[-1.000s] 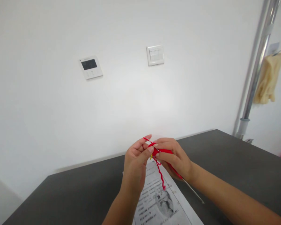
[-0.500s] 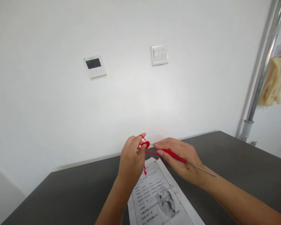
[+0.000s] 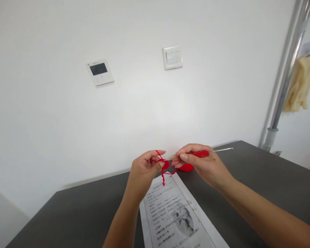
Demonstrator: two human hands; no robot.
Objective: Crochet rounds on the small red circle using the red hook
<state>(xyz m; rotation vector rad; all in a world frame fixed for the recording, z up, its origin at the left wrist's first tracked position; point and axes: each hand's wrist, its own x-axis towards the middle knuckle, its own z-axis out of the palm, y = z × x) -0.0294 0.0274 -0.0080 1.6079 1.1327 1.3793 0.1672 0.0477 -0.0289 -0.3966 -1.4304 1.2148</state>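
My left hand (image 3: 144, 168) is closed in a pinch on a small piece of red yarn work (image 3: 163, 164), with a strand looped over the forefinger and a short tail hanging down. My right hand (image 3: 205, 164) is closed on a crochet hook (image 3: 206, 152) with a red grip and a thin metal shaft. The hook lies nearly level and its tip reaches left into the yarn. A red ball of yarn (image 3: 186, 167) shows partly under my right fingers on the dark table (image 3: 260, 179).
A printed sheet of paper (image 3: 174, 215) with text and a picture lies on the table below my hands. On the white wall are a small control panel (image 3: 100, 72) and a light switch (image 3: 172, 57). A metal pole (image 3: 284, 79) and a hanging beige cloth (image 3: 298, 84) stand at the right.
My right hand has turned the hook from slanting down to the right to lying nearly level and higher. My left hand stays pinched on the yarn. The red ball has come into sight.
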